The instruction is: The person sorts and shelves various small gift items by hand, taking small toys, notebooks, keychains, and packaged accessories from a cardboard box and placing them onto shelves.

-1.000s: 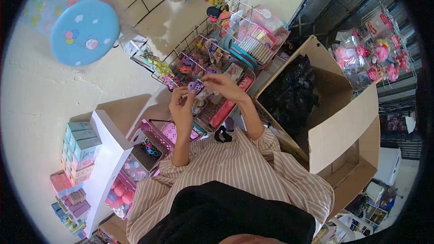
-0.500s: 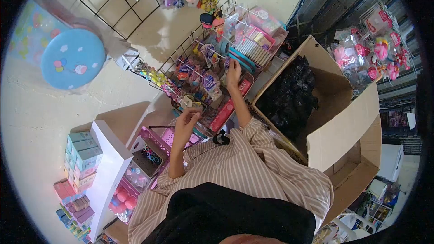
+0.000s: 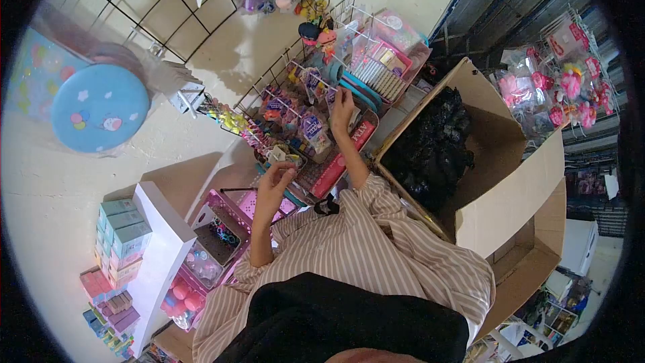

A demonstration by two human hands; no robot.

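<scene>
We see a small purple packet (image 3: 330,97) at the fingertips of the right hand (image 3: 341,114), beside the black wire rack (image 3: 281,60); the fingers are drawn together, but we cannot tell whether they grip it. The left hand (image 3: 273,187) is half-curled near a dark mesh basket (image 3: 316,172), its hold unclear to us. To the right, an open brown cardboard box (image 3: 496,124) contains a crumpled black plastic bag (image 3: 433,148).
</scene>
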